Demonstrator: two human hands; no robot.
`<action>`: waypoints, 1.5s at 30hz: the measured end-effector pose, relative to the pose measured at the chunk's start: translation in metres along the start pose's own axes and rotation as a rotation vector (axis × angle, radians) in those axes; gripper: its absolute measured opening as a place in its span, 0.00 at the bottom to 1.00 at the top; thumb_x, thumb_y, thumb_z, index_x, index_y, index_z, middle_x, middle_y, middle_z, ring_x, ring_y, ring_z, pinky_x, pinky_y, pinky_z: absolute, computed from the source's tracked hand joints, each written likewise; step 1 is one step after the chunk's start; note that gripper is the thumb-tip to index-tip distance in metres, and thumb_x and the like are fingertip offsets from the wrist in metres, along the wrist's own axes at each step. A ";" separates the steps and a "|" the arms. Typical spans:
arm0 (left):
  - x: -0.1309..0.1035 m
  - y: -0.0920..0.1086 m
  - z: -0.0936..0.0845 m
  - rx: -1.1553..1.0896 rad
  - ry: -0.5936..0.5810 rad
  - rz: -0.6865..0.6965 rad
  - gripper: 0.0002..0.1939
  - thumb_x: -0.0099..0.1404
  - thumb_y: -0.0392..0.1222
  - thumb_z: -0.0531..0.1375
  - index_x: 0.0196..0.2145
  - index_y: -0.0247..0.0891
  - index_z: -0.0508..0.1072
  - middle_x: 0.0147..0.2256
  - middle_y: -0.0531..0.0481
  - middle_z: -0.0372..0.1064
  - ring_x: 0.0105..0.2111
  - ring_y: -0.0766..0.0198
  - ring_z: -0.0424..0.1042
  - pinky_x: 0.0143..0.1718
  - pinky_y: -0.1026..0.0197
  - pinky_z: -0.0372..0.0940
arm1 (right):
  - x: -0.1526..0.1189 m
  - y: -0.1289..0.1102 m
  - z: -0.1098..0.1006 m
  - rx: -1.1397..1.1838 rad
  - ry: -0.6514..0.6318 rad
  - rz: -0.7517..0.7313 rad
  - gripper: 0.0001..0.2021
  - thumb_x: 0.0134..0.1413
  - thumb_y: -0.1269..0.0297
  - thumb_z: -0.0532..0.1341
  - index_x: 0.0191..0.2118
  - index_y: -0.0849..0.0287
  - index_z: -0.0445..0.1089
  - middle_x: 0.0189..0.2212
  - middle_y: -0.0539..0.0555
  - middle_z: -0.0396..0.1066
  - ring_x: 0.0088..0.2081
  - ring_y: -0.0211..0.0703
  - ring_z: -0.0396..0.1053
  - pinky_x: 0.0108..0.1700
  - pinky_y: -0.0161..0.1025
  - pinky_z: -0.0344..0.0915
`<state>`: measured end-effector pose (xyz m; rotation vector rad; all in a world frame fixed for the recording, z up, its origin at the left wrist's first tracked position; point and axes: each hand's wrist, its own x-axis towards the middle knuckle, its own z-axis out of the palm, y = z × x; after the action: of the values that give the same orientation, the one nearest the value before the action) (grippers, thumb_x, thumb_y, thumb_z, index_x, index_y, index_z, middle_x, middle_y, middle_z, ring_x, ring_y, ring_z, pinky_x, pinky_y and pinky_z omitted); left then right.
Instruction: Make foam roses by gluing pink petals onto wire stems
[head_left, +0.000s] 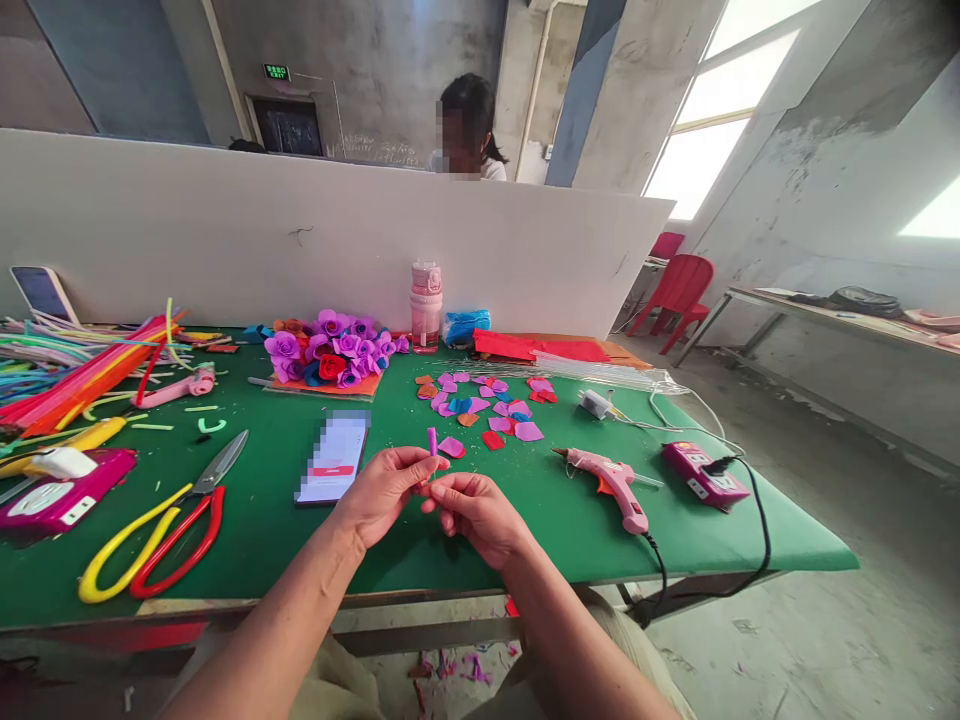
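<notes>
My left hand (386,490) is closed, its fingertips pinching a small rolled purple piece (433,441) that stands upright. Touching or nearly touching it, my right hand (472,508) has thumb and fingers pressed together just below the piece; what it grips is too small to make out. Both hands are over the front part of the green table (525,540). Beyond them lie cut petals (527,431) in purple, red, blue and orange. A phone (332,460) lies left of my left hand. The pink glue gun (611,480) rests to the right of my right hand.
Scissors (214,475), a pink power strip (67,495) and coloured stems (90,370) are at left. Paper flowers (330,350), a pink bottle (426,310) and red sheets (540,347) line the white board (337,230). Another power strip (705,475) with cables is at right. A person sits beyond.
</notes>
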<state>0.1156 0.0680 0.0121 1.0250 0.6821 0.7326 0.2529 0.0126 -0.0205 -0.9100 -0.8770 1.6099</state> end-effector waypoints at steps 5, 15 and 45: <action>0.001 -0.006 0.004 -0.082 0.022 0.027 0.14 0.47 0.39 0.69 0.21 0.36 0.65 0.18 0.59 0.58 0.19 0.72 0.60 0.18 0.68 0.57 | 0.000 0.000 0.002 -0.022 0.016 0.012 0.12 0.42 0.58 0.68 0.30 0.62 0.76 0.24 0.51 0.73 0.17 0.26 0.59 0.21 0.27 0.55; -0.002 0.002 -0.007 0.093 -0.141 -0.009 0.15 0.53 0.42 0.66 0.37 0.35 0.70 0.27 0.54 0.65 0.25 0.71 0.64 0.29 0.66 0.59 | 0.003 0.002 -0.003 0.079 0.008 -0.022 0.11 0.44 0.59 0.67 0.28 0.63 0.74 0.24 0.50 0.72 0.16 0.25 0.58 0.19 0.27 0.53; -0.027 0.021 0.028 0.008 0.022 0.138 0.14 0.44 0.46 0.69 0.22 0.32 0.73 0.17 0.55 0.64 0.17 0.73 0.58 0.20 0.66 0.54 | -0.026 -0.025 0.035 -0.023 0.116 -0.164 0.14 0.39 0.55 0.69 0.27 0.62 0.74 0.24 0.51 0.72 0.18 0.26 0.59 0.20 0.28 0.53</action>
<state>0.1177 0.0391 0.0454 1.0802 0.6380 0.8628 0.2368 -0.0110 0.0203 -0.9137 -0.8680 1.3954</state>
